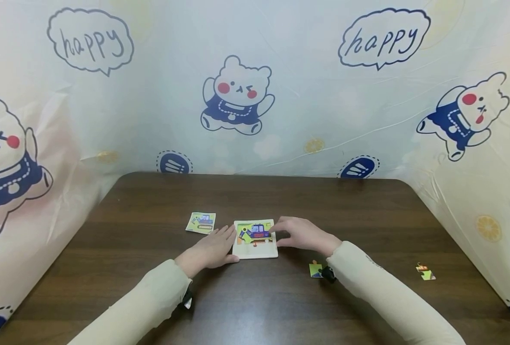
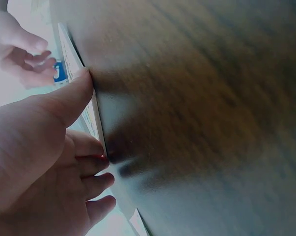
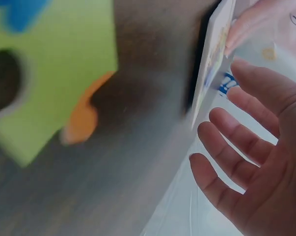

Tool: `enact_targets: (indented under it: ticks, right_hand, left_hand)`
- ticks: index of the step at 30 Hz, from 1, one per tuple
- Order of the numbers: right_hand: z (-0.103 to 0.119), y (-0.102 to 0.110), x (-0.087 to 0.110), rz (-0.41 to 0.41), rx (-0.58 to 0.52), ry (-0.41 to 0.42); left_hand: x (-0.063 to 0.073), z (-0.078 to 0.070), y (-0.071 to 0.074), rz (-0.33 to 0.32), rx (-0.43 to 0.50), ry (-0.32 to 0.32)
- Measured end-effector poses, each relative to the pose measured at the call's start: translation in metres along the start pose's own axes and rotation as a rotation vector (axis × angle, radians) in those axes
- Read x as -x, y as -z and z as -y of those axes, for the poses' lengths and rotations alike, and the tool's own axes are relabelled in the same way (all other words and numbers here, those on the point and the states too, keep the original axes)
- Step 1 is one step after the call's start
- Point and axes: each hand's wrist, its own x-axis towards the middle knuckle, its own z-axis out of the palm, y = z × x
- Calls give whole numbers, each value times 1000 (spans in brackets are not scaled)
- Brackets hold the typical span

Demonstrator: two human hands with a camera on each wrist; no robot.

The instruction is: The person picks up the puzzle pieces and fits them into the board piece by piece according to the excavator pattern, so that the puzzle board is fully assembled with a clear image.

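A white puzzle tray [image 1: 264,253] lies on the table, its upper part filled with joined jigsaw pieces [image 1: 254,233] showing a blue and yellow digger. My left hand [image 1: 214,247] rests along the tray's left side, fingers extended and thumb at the near left corner. From the left wrist view, the thumb and fingertips [image 2: 108,202] line that edge. My right hand [image 1: 303,234] is at the tray's right side, index fingertip over the right end of the picture, thumb by the edge. Its fingers look loosely bent with nothing gripped in the right wrist view.
A green jigsaw piece [image 1: 315,269] with an orange tab lies below my right wrist. Further right are green and orange puzzle pieces [image 1: 425,271]. A digger picture card [image 1: 201,222] lies beyond my left hand. A printed cloth [image 1: 298,110] hangs behind the brown table [image 1: 160,201].
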Motion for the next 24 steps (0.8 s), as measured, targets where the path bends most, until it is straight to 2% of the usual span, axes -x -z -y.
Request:
enact_targets:
  ticks: [7, 16, 24]
  right_hand:
    - [-13, 5, 36, -8, -98, -48]
    - [-28, -2, 80, -11, -88, -47]
    - [-29, -7, 104, 7, -88, -101]
  left_hand:
    - [-1, 1, -1, -5, -2, -7]
    - [-1, 1, -2, -8, -8, -11]
    - [-2, 1, -2, -4, -10, -11]
